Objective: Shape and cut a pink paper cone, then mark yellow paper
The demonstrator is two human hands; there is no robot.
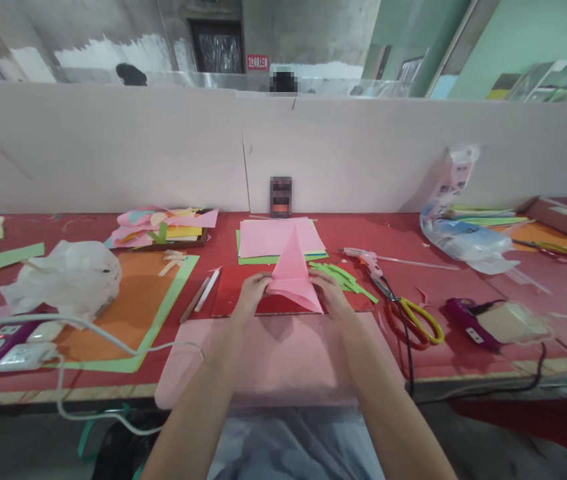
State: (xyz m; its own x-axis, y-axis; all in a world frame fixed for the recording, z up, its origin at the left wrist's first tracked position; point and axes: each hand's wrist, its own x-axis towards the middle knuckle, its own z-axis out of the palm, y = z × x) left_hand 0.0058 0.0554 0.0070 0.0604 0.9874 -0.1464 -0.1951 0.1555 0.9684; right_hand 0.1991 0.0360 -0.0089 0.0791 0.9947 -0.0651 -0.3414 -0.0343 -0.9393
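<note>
A folded pink paper (293, 273) stands up to a point between my hands, its lower flap spreading toward me. My left hand (254, 291) grips its left edge, and my right hand (330, 291) grips the right edge. Beneath them lies a red board (230, 293) on a pale pink mat (288, 360). Green paper strips (346, 277) lie just beyond my right hand. Behind the folded paper is a stack of pink sheets (263, 238) with green edges showing under it.
At right are a pink glue gun (370, 261), scissors (416, 323), a purple power strip (473, 327) and a plastic bag (473, 243). At left, a white bag (70, 280), an orange sheet (128, 307), a tray of paper scraps (203, 237) and a white cable (98, 330).
</note>
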